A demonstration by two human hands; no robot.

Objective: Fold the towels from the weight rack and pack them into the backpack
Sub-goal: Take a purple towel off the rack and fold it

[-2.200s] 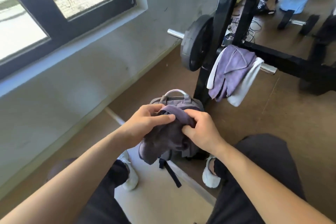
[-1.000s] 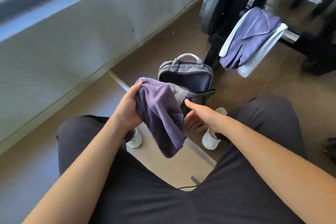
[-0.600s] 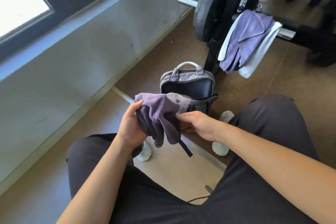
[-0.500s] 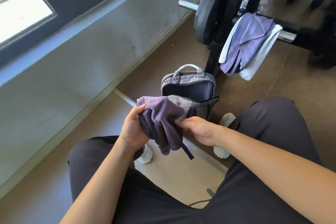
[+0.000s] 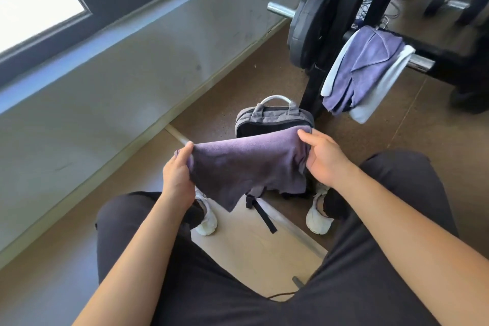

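I hold a dark purple towel (image 5: 246, 167) stretched flat between both hands above my knees. My left hand (image 5: 176, 174) pinches its left corner and my right hand (image 5: 324, 159) pinches its right corner. Behind the towel a grey backpack (image 5: 272, 116) stands upright on the floor between my feet, its top open; the towel hides most of its body. On the chrome peg of the black weight rack (image 5: 352, 8) hang a lighter purple towel (image 5: 367, 66) and a white towel (image 5: 381, 90) under it.
A black weight plate (image 5: 309, 26) sits on the rack's bar at the left. A grey wall with a window runs along the left. A dumbbell (image 5: 457, 2) and another person's legs are at the far right. My white shoes flank the backpack.
The bunched towel that my left hand held has been spread out; my right hand took its other corner and both hands pulled apart, stretching it in front of the backpack.
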